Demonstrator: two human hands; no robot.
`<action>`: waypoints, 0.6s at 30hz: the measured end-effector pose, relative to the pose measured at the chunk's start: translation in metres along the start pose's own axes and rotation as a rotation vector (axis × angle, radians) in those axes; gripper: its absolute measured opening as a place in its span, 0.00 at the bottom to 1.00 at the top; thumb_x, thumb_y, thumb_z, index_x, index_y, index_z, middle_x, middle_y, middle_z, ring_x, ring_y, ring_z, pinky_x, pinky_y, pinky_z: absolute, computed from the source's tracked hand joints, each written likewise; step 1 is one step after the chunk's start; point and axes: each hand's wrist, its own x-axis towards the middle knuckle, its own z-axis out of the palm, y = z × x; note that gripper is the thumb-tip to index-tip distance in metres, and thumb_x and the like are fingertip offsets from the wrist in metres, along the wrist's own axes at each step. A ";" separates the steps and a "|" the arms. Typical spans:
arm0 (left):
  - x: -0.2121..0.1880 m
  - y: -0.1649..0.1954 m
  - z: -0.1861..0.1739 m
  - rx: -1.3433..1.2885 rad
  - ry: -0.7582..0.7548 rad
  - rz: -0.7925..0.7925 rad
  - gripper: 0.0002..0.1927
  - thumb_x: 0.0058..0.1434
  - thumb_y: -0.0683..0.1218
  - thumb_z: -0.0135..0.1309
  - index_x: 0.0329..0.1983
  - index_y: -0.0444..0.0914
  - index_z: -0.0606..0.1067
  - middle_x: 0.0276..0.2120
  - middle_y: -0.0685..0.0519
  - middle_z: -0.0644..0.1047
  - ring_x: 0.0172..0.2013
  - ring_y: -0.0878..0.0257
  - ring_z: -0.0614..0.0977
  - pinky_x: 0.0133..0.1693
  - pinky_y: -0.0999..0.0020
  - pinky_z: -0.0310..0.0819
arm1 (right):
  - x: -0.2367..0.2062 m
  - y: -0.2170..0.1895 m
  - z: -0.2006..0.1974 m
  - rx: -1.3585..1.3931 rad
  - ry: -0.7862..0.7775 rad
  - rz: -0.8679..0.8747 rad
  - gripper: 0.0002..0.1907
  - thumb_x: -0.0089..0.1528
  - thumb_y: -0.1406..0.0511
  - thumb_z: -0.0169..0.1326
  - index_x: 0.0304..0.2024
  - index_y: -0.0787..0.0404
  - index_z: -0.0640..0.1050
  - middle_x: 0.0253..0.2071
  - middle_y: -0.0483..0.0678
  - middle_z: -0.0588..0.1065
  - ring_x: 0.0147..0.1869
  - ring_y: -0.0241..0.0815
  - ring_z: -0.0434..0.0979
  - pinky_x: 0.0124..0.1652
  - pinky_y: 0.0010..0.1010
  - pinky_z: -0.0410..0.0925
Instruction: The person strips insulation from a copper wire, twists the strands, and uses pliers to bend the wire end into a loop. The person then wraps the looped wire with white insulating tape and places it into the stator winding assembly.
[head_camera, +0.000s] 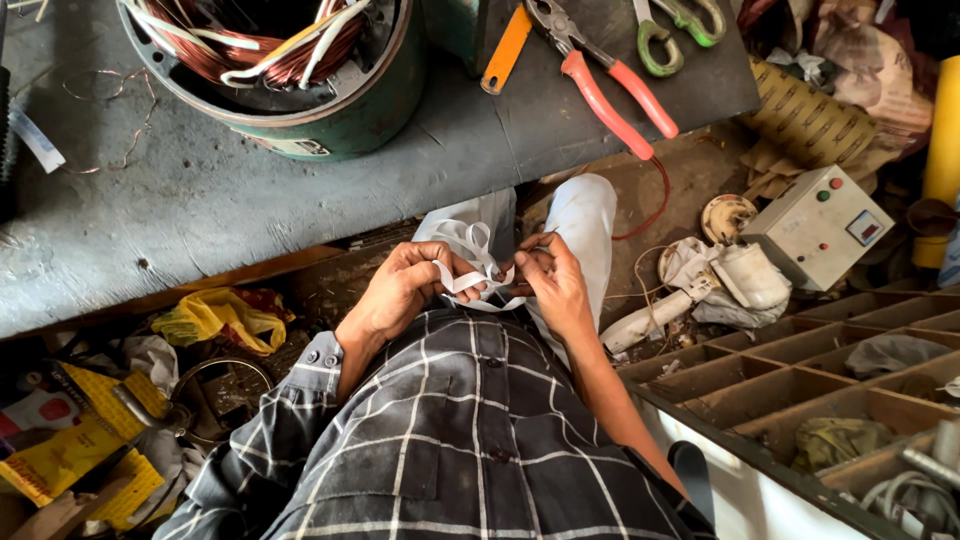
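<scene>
Yellow bag (215, 315): crumpled on the floor below the tabletop's near edge, left of your body.
Tabletop (180, 210): grey, scuffed slab across the top of the view; its near edge runs just above your hands.
Motor stator (290, 70): green housing with copper windings and white leads, standing on the tabletop near its far edge.
Left hand (405, 290): your fingers are curled shut on the white tape, pinching it from the left, below the tabletop's near edge.
White tape (470, 270): a flat strip, looped above your hands and pulled taut between them, in front of your checked shirt (470, 440).
Right hand (555, 285): thumb and fingertips closed narrow on the tape's right end, touching the same strip as your left.
Pliers (600, 80): red handles, lying on the tabletop toward its right corner, beside an orange-handled tool (505, 50).
Control box (820, 225): pale casing with a red and a green button, on the floor to your right.
Wooden tray (800, 370): divided compartments, lower right, holding rags and small parts.
</scene>
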 end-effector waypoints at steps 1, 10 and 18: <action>0.000 0.000 0.000 -0.002 -0.003 0.000 0.10 0.62 0.37 0.43 0.30 0.28 0.75 0.40 0.36 0.82 0.40 0.52 0.85 0.45 0.60 0.80 | 0.000 0.000 0.000 -0.004 -0.002 0.000 0.11 0.69 0.65 0.52 0.50 0.64 0.69 0.36 0.51 0.80 0.38 0.36 0.82 0.33 0.28 0.78; 0.001 -0.003 -0.001 -0.013 -0.005 -0.008 0.10 0.63 0.36 0.43 0.31 0.28 0.75 0.41 0.35 0.82 0.40 0.51 0.85 0.46 0.60 0.80 | 0.002 0.006 0.004 -0.046 0.076 0.042 0.11 0.66 0.67 0.56 0.48 0.65 0.70 0.32 0.49 0.78 0.32 0.35 0.78 0.31 0.28 0.77; 0.002 -0.007 -0.003 -0.007 0.085 -0.071 0.11 0.63 0.36 0.44 0.41 0.24 0.77 0.39 0.37 0.82 0.39 0.52 0.86 0.46 0.59 0.81 | 0.002 0.015 -0.001 0.162 0.053 0.110 0.09 0.68 0.68 0.56 0.48 0.62 0.71 0.37 0.46 0.75 0.38 0.35 0.78 0.37 0.28 0.77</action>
